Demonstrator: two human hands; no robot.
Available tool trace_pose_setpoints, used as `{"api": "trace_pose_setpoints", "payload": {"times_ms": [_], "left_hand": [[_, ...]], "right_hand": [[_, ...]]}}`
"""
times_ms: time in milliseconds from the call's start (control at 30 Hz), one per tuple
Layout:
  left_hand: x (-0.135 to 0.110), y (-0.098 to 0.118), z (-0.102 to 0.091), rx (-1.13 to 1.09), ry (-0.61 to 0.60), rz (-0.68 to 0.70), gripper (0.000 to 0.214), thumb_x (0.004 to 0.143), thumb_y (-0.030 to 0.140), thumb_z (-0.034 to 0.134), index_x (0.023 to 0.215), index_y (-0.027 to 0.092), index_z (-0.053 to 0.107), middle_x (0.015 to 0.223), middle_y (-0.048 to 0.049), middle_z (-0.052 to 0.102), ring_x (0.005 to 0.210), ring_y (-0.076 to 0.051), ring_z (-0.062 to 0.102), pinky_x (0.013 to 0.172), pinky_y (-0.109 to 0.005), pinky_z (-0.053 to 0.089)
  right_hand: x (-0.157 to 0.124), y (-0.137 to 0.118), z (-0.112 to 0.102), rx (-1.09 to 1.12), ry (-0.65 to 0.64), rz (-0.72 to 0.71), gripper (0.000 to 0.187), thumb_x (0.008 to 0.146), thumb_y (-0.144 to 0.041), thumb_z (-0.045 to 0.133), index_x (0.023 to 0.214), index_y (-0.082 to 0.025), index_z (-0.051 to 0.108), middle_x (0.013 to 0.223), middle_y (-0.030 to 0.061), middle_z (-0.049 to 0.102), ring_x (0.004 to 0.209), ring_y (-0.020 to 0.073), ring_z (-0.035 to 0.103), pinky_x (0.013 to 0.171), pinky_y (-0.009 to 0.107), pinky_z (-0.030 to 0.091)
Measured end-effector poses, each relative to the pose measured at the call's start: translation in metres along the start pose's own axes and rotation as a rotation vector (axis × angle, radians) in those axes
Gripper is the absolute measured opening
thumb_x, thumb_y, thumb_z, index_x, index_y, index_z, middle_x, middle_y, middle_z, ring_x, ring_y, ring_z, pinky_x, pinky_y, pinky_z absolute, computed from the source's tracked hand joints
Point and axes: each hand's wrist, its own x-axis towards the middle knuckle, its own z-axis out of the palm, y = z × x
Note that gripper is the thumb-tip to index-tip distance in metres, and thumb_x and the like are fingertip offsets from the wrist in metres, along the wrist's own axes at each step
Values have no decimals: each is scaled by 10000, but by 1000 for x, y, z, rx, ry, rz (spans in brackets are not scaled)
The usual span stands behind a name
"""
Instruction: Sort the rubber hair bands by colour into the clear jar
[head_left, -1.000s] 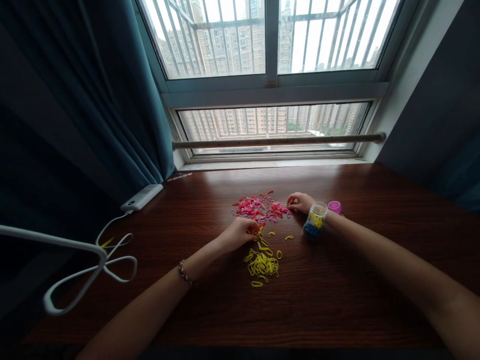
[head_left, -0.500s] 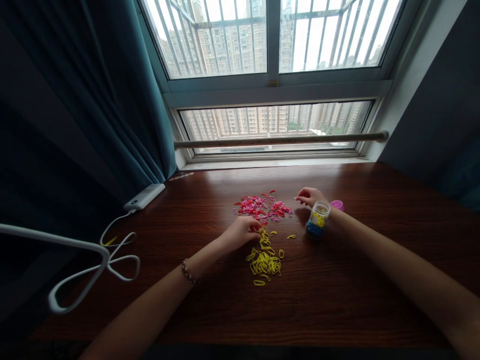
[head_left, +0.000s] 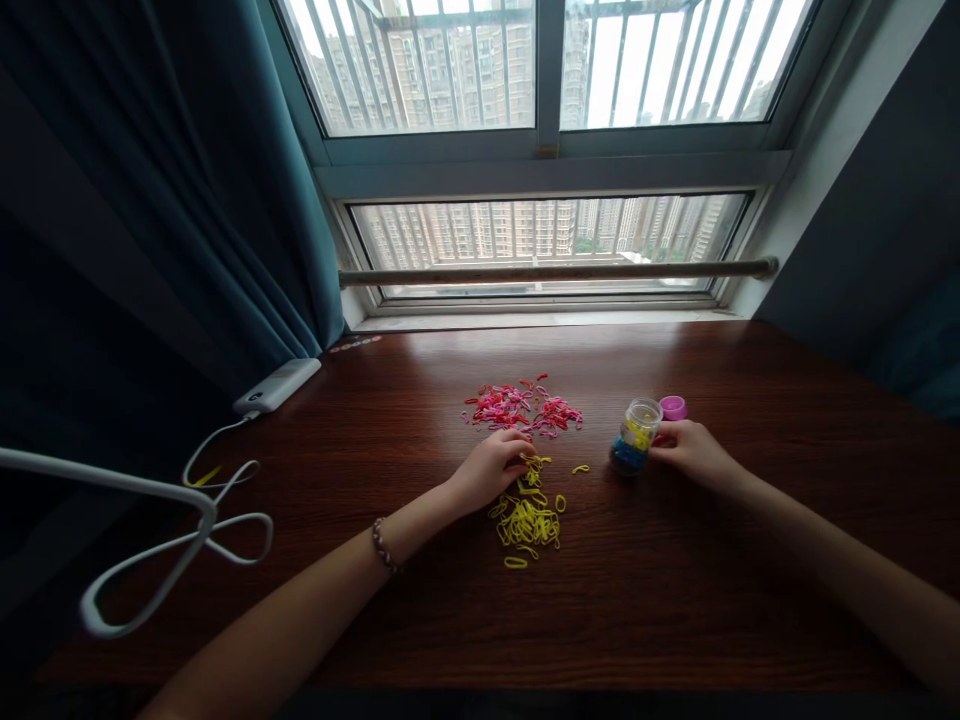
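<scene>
My left hand [head_left: 491, 468] has its fingers curled down onto the yellow rubber bands [head_left: 529, 522], at the upper end of that pile, pinching at a band there. Just beyond it lies a pile of pink and red rubber bands [head_left: 502, 407]. My right hand [head_left: 694, 452] is at the right side of a small clear jar [head_left: 630, 455], thumb and fingers closed against its wall. The jar stands slightly tilted, without its lid, holding blue bands low down and yellow ones above. Behind my right hand rests a pink lid [head_left: 673, 406].
A white power strip [head_left: 279, 386] with a looped white cable [head_left: 247, 520] lies at the left by the blue curtain [head_left: 225, 180]. One loose yellow band [head_left: 580, 468] sits between pile and jar. A window with a rail [head_left: 555, 273] rises behind the brown table [head_left: 637, 600].
My right hand has come back from beyond the jar, near the pink pile, to the jar's right side. My left hand has shifted slightly right over the yellow bands.
</scene>
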Motion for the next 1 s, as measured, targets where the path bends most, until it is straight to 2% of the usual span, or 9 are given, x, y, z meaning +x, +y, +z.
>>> {"api": "trace_pose_setpoints", "payload": {"times_ms": [133,300,400,533,633,700,800,900,1000], "left_hand": [[-1,2,3,29,-26,57,303,773,93,511,1054,185,577,1015,-63,608,979,-177,510,883,-293,396],[-2,5,5,89,-63,117,238,808,110,453,979,163,608,937,-74,616,900,-161,526,816,-257,414],[-2,9,0,87,-77,100,181,801,138,476,903,158,625,855,-58,616,805,-140,538,732,-223,420],[-1,16,-12,7,-200,39,90,747,152,552,778,129,633,722,-25,615,642,-100,519,598,-178,392],[-4,21,-19,-71,-255,-6,85,723,155,577,756,118,646,685,-21,621,604,-91,515,555,-166,373],[-9,25,-22,-107,-250,-32,98,716,160,583,767,116,655,688,-28,627,600,-94,521,541,-164,371],[-20,29,-25,-149,-212,-68,123,727,174,573,783,117,666,702,-41,636,609,-103,534,546,-169,387],[-31,29,-27,-211,-177,-141,150,738,196,565,813,122,672,726,-51,646,633,-118,555,574,-184,417],[-35,29,-28,-344,-148,-230,198,722,221,591,881,129,663,774,-56,660,685,-144,587,622,-209,455]], "right_hand": [[3,3,8,0,-13,-27,161,667,-261,576,747,-152,664,740,39,674,691,199,615,640,283,472],[3,5,9,-105,12,-70,140,694,-249,553,778,-158,619,745,38,659,694,188,603,641,280,454],[-4,5,9,-180,48,-76,97,711,-248,542,756,-168,572,717,33,644,655,175,591,609,273,441],[-18,2,9,-206,54,-110,109,748,-255,508,777,-177,578,741,35,641,662,174,584,619,280,440],[-32,-4,7,-219,83,-120,132,755,-254,501,767,-184,612,765,32,644,687,179,586,648,285,440],[-44,-12,6,-189,83,-79,136,753,-261,511,744,-186,625,746,24,647,678,179,589,638,276,441],[-62,-37,13,-67,-6,-43,126,750,-273,541,733,-186,630,731,18,652,685,172,594,630,254,449],[-69,-67,33,76,-98,-100,87,742,-248,568,726,-183,623,712,7,642,667,148,586,615,229,450],[-59,-90,62,175,-98,-231,62,752,-190,558,735,-175,616,714,6,625,648,125,567,593,215,441]]}}
